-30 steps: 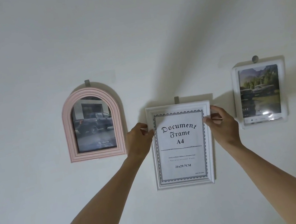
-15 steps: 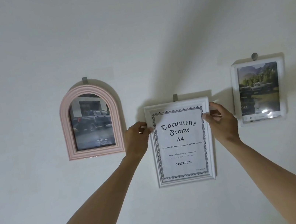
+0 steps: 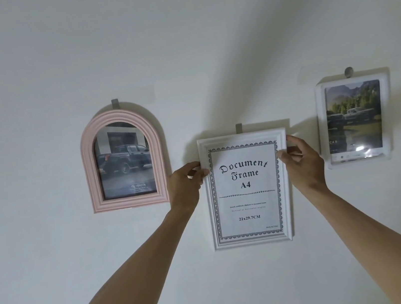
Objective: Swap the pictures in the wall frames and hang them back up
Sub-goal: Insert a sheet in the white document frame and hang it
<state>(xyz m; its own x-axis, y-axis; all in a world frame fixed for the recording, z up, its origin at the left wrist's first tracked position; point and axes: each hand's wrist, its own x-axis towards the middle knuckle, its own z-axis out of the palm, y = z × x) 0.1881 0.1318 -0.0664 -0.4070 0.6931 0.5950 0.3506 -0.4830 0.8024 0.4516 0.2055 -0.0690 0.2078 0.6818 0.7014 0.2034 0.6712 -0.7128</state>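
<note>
On the wall, between 2 other frames, white document frame (image 3: 248, 189) under its hook (image 3: 238, 128): our left hand (image 3: 185, 181) and right hand (image 3: 303, 159) pinch its side edges; we lift evenly, level.

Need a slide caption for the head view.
Both hands, left and right, grip the white document frame on the wall.

Three frames hang on a pale wall (image 3: 24, 74). The left hand (image 3: 185, 184) and right hand (image 3: 302, 162) pinch the upper side edges of the white document frame (image 3: 256, 240), below a grey hook (image 3: 239, 128). A pink arched frame (image 3: 91, 169) showing a pickup hangs left; a clear frame (image 3: 387, 109) hangs right.
</note>
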